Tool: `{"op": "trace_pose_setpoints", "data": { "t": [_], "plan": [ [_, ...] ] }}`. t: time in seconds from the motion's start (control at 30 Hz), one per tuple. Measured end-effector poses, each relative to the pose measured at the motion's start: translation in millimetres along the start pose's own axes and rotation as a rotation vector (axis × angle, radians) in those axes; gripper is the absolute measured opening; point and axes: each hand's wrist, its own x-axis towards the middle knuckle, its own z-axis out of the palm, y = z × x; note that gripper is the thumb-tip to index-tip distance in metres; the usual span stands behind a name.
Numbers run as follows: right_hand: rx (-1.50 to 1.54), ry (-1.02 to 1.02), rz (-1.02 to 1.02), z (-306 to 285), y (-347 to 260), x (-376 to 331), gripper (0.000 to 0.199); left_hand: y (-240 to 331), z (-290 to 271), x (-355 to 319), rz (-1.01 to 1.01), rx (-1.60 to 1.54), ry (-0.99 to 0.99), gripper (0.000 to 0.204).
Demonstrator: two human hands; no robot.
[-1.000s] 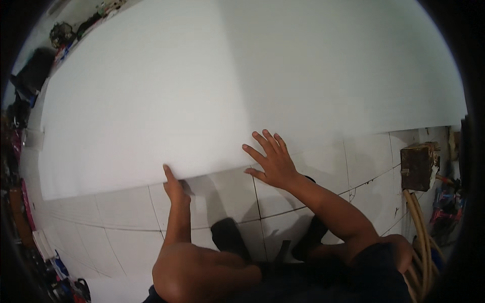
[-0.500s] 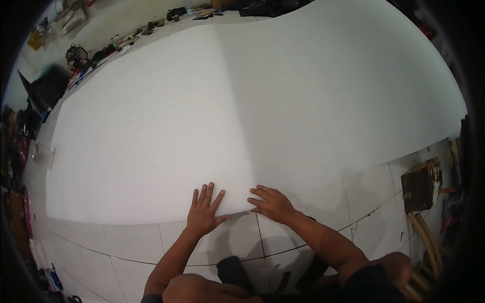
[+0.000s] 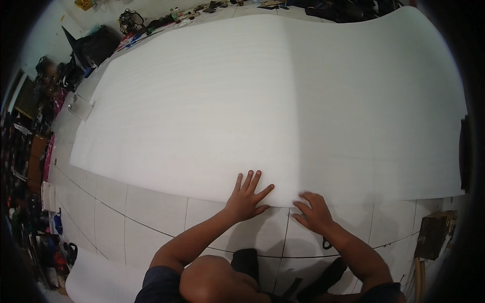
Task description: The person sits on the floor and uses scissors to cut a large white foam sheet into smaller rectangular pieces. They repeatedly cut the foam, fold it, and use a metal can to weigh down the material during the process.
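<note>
A large white sheet, like thin foam (image 3: 202, 116), is spread over the tiled floor, with a shading line running across it from far to near. My left hand (image 3: 246, 199) rests palm down on its near edge, left of that line, fingers spread and holding nothing. Just right of the line, my right hand (image 3: 316, 214) is at the same edge. Its fingers are apart and slightly bent, a little blurred, with nothing visible in them. Whether its fingertips press on the sheet I cannot tell.
Light tiles (image 3: 156, 212) show in front of me. A brown block (image 3: 432, 235) stands at the right. Another white sheet (image 3: 101, 278) lies lower left. A black bag (image 3: 96, 45) and a small fan (image 3: 130, 21) are at the far left. A black loop (image 3: 327, 243) shows beside my right forearm.
The view has turned left, so the sheet and both hands appear farther right. My right hand's fingers have spread and shifted a little; my left hand stays flat on the sheet.
</note>
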Motion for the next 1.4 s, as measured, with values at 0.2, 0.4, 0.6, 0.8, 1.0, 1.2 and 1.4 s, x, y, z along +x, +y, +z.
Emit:
{"op": "trace_pose_setpoints", "data": {
  "t": [0.2,0.4,0.6,0.8,1.0,1.2,1.4],
  "plan": [
    [0.04,-0.606,0.388,-29,12,-142,0.039,13,-11,15,0.027,-0.112,-0.001,0.074],
    [0.164,-0.404,0.63,-39,5,-175,0.042,26,-8,36,0.02,-0.148,-0.041,0.079],
    [-0.096,-0.541,0.487,-36,15,-179,0.038,29,-6,41,0.014,-0.102,-0.043,0.078],
    [0.058,-0.416,0.643,-20,2,-159,0.041,39,9,40,0.03,-0.103,0.064,0.078],
    [0.812,-0.536,1.0,-12,-36,-207,0.046,46,19,43,0.066,-0.319,0.084,0.069],
    [0.868,-0.685,1.152,-49,-92,-171,0.053,46,19,39,0.078,-0.292,0.125,0.047],
    [1.154,-0.353,1.157,-16,-107,-149,0.049,45,35,38,0.103,-0.271,0.192,0.037]
  ]
}}
